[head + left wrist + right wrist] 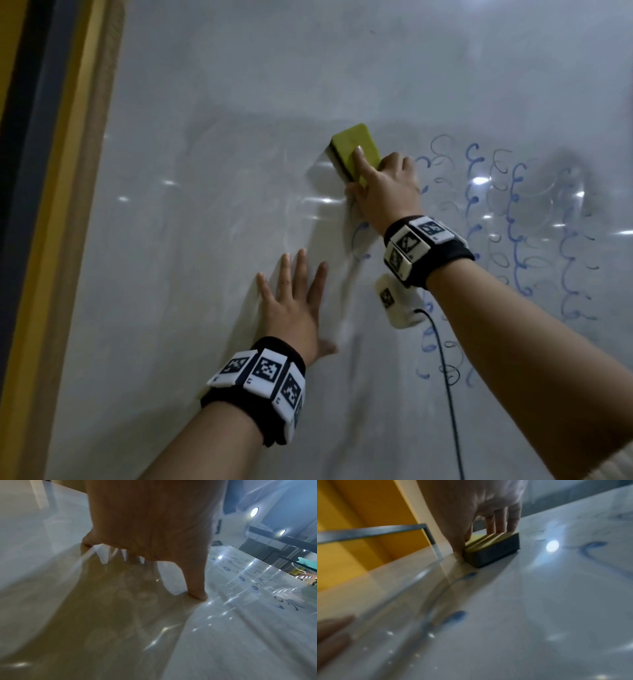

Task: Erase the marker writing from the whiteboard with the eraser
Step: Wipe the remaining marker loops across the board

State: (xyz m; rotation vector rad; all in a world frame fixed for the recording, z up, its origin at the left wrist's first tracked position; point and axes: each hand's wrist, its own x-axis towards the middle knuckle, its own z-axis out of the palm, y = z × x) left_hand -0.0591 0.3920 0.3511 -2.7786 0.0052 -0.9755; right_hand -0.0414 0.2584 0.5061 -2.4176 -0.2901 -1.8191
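Observation:
My right hand [380, 181] grips the yellow eraser [352, 145] with its dark felt side against the whiteboard [205, 102]; the index finger lies along its back, thumb and other fingers clasp its sides. In the right wrist view the eraser [491, 549] sits flat on the board under those fingers [500, 519]. Blue marker writing [513, 222] in looping columns covers the board to the right of the eraser and below the wrist. My left hand [294, 298] rests flat on the board lower left, fingers spread; the left wrist view shows its palm [150, 520] and thumb pressed on the surface.
A yellow and dark frame [51, 205] runs down the board's left side. A thin black cable [445, 377] hangs from the right wrist camera across the lower board. The board's left half carries only faint smears and light glare.

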